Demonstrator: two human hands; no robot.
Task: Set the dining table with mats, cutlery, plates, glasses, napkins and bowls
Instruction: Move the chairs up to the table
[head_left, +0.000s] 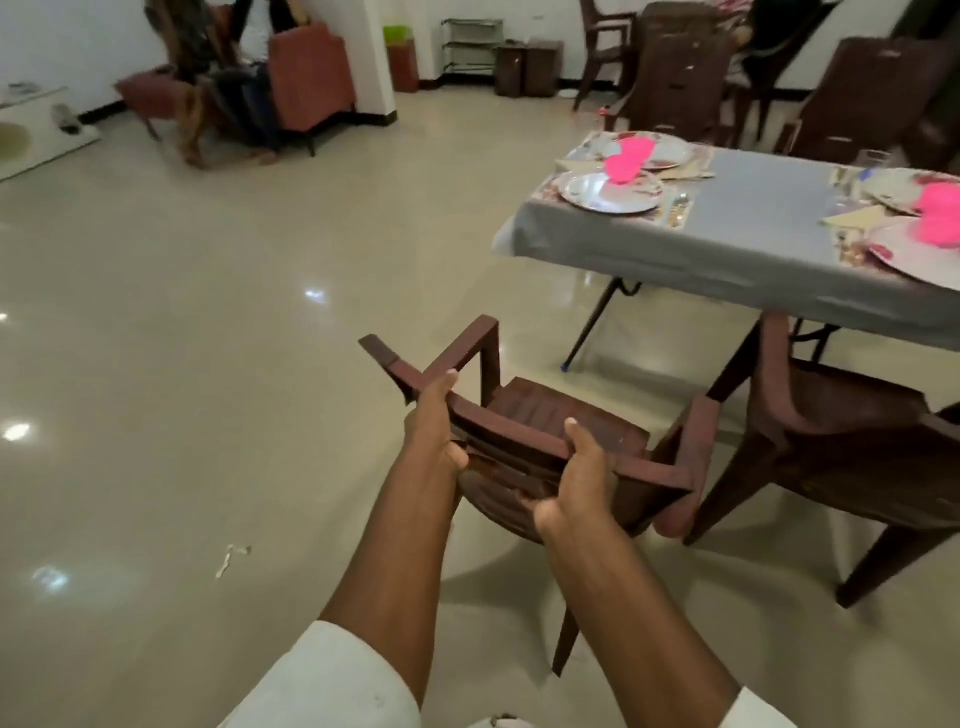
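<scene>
Both hands grip chair (540, 415) backrest; seat faces table (753, 234)

Glossy beige tiled floor (208, 312) reflecting ceiling lights, white walls (78, 41) running along the far side, orange armchair (306, 78) sitting far left, metal shelf rack (471, 47) standing far centre, brown plastic chairs (675, 78) crowding far right, another brown chair (841, 457) standing near right.

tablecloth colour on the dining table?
Plain grey tablecloth, seen best in the head view.
</scene>
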